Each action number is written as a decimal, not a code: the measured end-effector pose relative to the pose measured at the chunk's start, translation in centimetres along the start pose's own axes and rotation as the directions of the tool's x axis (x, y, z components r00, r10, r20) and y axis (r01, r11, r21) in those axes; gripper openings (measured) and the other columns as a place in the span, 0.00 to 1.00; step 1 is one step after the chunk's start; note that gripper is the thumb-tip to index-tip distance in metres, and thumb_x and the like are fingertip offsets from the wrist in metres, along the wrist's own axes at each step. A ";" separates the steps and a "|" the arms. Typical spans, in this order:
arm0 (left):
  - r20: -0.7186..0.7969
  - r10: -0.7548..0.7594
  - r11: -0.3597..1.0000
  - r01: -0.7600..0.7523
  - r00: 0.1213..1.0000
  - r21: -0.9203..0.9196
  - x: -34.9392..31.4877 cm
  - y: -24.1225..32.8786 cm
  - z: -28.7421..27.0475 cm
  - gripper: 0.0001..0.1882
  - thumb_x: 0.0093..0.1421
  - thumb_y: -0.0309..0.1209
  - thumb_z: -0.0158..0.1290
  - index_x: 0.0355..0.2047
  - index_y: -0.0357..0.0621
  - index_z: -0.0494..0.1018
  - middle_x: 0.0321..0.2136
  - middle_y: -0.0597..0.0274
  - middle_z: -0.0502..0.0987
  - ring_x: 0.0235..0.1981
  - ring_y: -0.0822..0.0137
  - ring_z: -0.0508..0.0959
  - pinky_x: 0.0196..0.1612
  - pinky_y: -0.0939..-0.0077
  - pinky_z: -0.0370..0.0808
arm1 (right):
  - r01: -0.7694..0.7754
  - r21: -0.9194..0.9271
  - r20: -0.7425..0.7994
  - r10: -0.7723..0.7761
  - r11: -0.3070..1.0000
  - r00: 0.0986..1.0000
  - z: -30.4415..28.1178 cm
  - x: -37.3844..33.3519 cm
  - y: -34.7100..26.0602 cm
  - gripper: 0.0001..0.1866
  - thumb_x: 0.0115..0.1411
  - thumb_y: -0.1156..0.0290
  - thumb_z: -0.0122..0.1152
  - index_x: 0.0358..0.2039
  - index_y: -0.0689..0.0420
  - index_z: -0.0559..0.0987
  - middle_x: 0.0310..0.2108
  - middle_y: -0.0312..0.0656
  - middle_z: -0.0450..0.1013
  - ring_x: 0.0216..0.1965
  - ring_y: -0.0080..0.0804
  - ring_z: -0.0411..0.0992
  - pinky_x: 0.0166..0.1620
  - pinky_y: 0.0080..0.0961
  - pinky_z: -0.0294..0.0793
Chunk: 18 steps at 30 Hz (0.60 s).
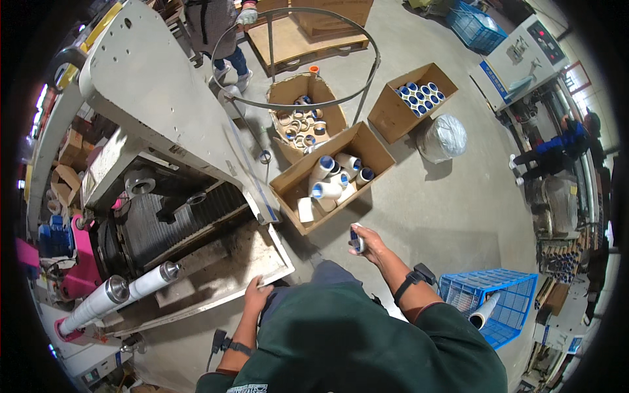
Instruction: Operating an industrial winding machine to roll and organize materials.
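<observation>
In my right hand [377,247] is a short white roll with a blue core [356,240], gripped at its side and held just off the near edge of an open cardboard box [288,200]. Several white rolls with blue cores [327,190] lie jumbled inside that box. My left hand [256,295] is beside the front edge of the machine's pale metal tray [226,268]. Its fingers are curled together, with a small pale bit at their tips that I cannot make out.
The big grey machine [164,85] stands left, with two white rollers [98,306]. Beyond the box are a carton of rings [278,98], a metal hoop frame [295,105] and a carton of upright rolls [393,121]. A blue crate [511,314] is right. Another person [213,33] stands far left.
</observation>
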State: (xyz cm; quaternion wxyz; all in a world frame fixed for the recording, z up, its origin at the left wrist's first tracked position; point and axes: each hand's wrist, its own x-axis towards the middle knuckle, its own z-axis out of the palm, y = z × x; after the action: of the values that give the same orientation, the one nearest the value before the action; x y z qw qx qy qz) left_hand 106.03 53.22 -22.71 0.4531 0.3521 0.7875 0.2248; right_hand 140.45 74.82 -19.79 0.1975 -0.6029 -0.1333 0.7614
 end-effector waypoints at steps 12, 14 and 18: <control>-0.227 -0.658 0.632 0.363 0.718 -0.685 -12.5 -11.1 -4.2 0.25 0.54 0.27 0.52 0.52 0.39 0.59 0.34 0.59 0.71 0.27 0.70 0.73 0.27 0.78 0.70 | 0.512 0.229 0.271 -0.559 0.828 0.783 14.0 4.4 -13.9 0.25 0.58 0.65 0.53 0.52 0.63 0.61 0.46 0.48 0.66 0.43 0.40 0.70 0.40 0.30 0.76; -0.211 -0.652 0.609 0.337 0.728 -0.718 -13.1 -12.5 -4.3 0.26 0.54 0.27 0.51 0.53 0.39 0.59 0.35 0.59 0.71 0.28 0.70 0.73 0.27 0.78 0.70 | 0.503 0.073 0.374 -0.491 0.861 0.787 16.2 2.8 -8.5 0.22 0.57 0.68 0.54 0.49 0.64 0.64 0.39 0.45 0.71 0.36 0.36 0.73 0.37 0.26 0.76; -0.145 -0.590 0.521 0.237 0.795 -0.820 -15.5 -17.7 -4.9 0.26 0.54 0.26 0.51 0.54 0.39 0.58 0.39 0.57 0.70 0.32 0.69 0.72 0.30 0.78 0.70 | 0.438 -0.480 0.462 -0.205 0.760 0.863 21.8 -2.5 5.2 0.23 0.54 0.65 0.56 0.49 0.61 0.67 0.41 0.42 0.72 0.37 0.29 0.72 0.39 0.29 0.72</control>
State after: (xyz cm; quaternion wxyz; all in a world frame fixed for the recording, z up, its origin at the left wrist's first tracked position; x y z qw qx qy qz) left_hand 100.85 29.77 -23.67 0.4244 -0.1331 0.7514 0.4873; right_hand 119.03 69.84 -14.72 0.1088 -0.4405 -0.4937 0.7419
